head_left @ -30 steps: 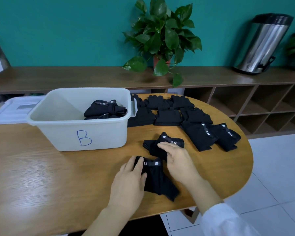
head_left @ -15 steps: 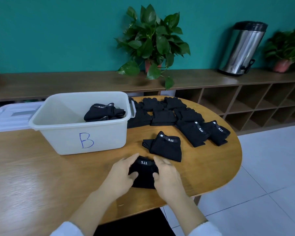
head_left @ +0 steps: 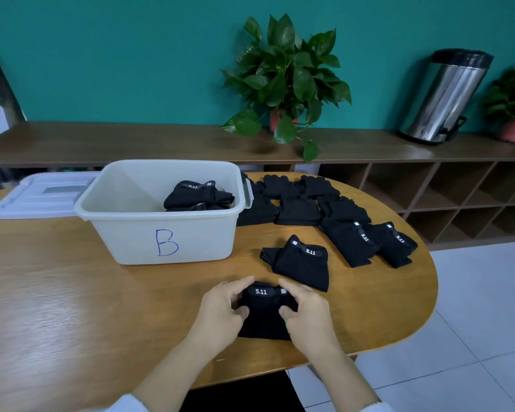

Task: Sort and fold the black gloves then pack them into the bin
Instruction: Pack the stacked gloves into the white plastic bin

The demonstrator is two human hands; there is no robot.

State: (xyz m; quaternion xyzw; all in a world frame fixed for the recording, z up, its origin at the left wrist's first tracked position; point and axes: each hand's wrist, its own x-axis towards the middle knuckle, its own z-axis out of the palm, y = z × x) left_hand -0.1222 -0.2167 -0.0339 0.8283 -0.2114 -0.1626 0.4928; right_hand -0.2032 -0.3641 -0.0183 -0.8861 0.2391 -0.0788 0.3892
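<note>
Both hands, left (head_left: 220, 312) and right (head_left: 306, 313), gripping a folded glove (head_left: 265, 315) from either side, thumbs on top, at the table's (head_left: 72, 307) near edge, right of the bin (head_left: 161, 230).

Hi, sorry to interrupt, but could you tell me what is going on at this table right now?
A person is folding black gloves and packing them into the white bin marked B. Both the left hand and the right hand grip a folded glove at the near edge of the wooden table. A few folded gloves already lie in the bin. One more glove waits just beyond the hands, and others lie spread out to the right of the bin.
</note>
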